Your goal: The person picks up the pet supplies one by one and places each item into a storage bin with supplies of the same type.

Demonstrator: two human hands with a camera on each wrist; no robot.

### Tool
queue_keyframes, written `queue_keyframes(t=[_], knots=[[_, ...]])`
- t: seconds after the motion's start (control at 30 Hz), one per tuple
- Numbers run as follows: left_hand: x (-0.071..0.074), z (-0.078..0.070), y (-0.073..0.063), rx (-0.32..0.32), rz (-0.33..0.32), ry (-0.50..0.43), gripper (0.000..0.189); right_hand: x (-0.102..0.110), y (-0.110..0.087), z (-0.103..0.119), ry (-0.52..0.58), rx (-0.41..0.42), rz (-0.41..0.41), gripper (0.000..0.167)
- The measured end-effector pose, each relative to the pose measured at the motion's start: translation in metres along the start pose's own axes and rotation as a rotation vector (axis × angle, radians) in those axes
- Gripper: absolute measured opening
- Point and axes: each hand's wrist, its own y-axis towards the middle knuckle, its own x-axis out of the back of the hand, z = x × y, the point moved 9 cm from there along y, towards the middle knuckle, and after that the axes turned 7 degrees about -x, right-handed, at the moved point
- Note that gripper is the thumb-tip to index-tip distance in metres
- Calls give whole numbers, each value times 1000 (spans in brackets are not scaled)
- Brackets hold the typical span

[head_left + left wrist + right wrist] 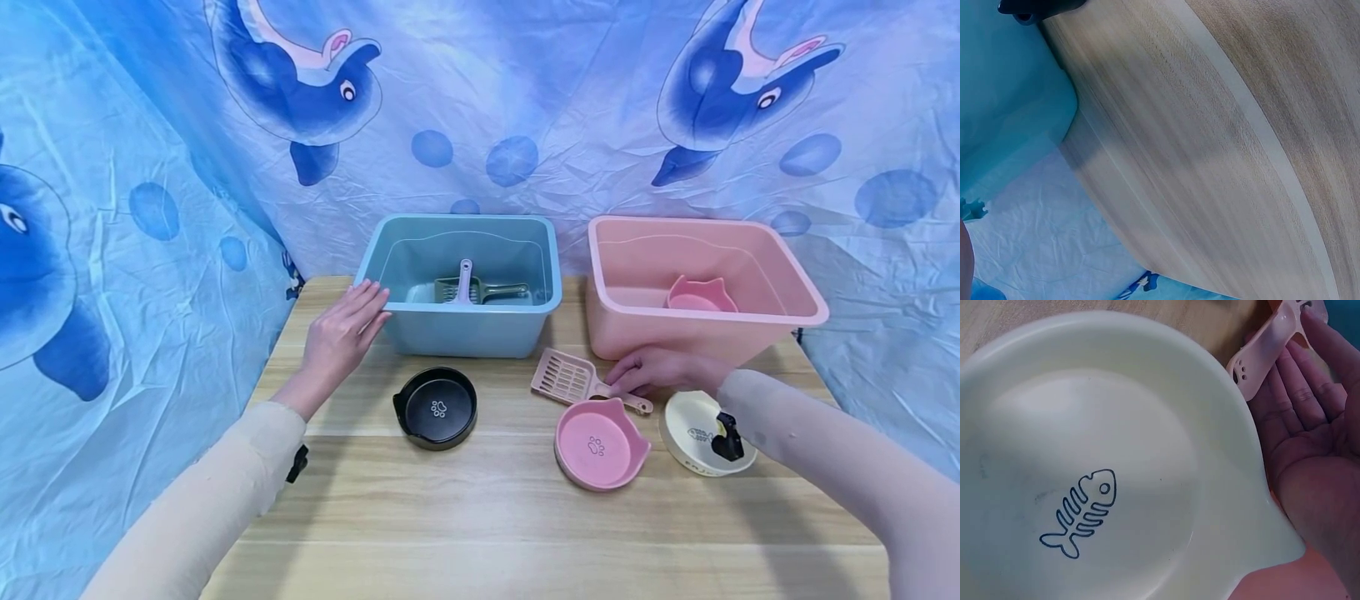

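Refs off the blue bin (pixel 465 335), as seen by the person; "front" = person's side.

Left hand (pixel 347 329): on the bin's front-left corner, fingers straight and resting over the rim, gripping nothing. Left wrist view has mostly bin wall and table (pixel 450 533), only a sliver of skin at the edge.

Right hand (pixel 663 369): front-right of the blue bin, pinching the pink scoop (pixel 564 377) by its handle, thumb on one side, fingers beneath. Scoop sits just off the blue bin's front-right corner, slotted head nearest the bin, handle pointing away from it. Can't tell if the head bears on the table.

Inside blue bin: lilac scoop (pixel 464 285) lying across green scoop (pixel 504 289).

Right of blue bin, with a narrow gap: pink bin (pixel 633 329), coral dish (pixel 701 297) inside.

In front of blue bin's left half, near it: black dish (pixel 438 408), paw print. Farther out, front-right: pink dish (pixel 600 450), also paw print. Well right and in front: cream dish (pixel 686 414), fishbone print, just beside the right hand.

Behind blue bin: dolphin backdrop (pixel 487 108).
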Motion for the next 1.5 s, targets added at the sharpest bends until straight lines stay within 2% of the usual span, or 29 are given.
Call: queue_keyframes(t=[0.33, 0.7, 0.87, 1.1, 1.23, 1.5], knots=[[0, 0, 0, 6, 5, 0, 46, -8, 9, -4, 35, -23, 53, 34], [-1, 0, 0, 5, 6, 6, 47, -10, 11, -4, 21, -29, 46, 29], [0, -2, 0, -12, -3, 6, 47, -8, 8, -3, 38, -21, 50, 30], [-1, -1, -1, 6, 1, 3, 44, -4, 3, 1, 72, 5, 47, 27], [0, -2, -1, -4, 4, 5, 44, -1, 0, 5, 75, 15, 46, 26], [0, -3, -2, -7, -3, 3, 48, 4, -13, 19, 74, -5, 34, 24]])
